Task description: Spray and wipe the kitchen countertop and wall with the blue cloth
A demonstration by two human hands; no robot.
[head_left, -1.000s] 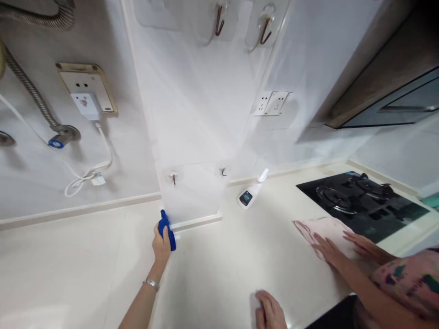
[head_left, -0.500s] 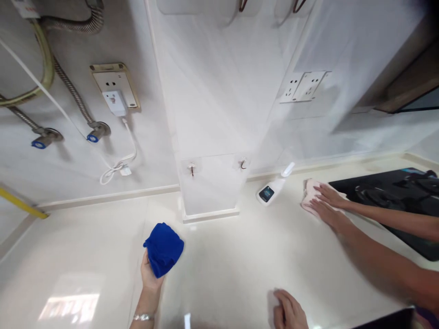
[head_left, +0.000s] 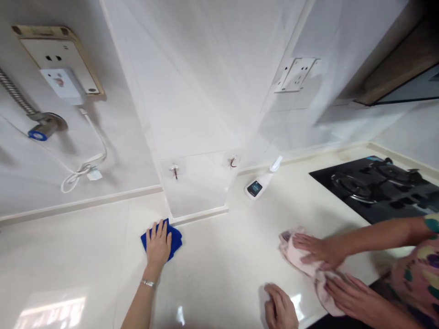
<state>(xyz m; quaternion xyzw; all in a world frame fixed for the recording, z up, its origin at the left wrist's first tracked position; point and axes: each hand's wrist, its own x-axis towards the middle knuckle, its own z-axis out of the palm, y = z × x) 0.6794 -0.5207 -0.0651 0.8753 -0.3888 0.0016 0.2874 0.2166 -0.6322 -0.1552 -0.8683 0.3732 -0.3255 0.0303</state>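
Blue cloth (head_left: 175,241): laid on the cream countertop (head_left: 85,249) — just at the foot of the clear wall sheet (head_left: 195,187).
Left hand (head_left: 157,244): spread, pressed flat on the cloth.
Right hand (head_left: 279,308): loosely curled on the countertop — whether anything is held cannot be told.
Beside the right hand: a co-worker's hands (head_left: 318,250), spread on a pink cloth (head_left: 295,256).

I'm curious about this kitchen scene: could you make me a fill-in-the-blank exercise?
The left hand presses a cloth coloured ____.
The right hand, on the countertop, holds ____.
A co-worker's hand rests on a towel coloured ____.
A bracelet circles the ____ wrist.
Missing words: blue; nothing; pink; left.
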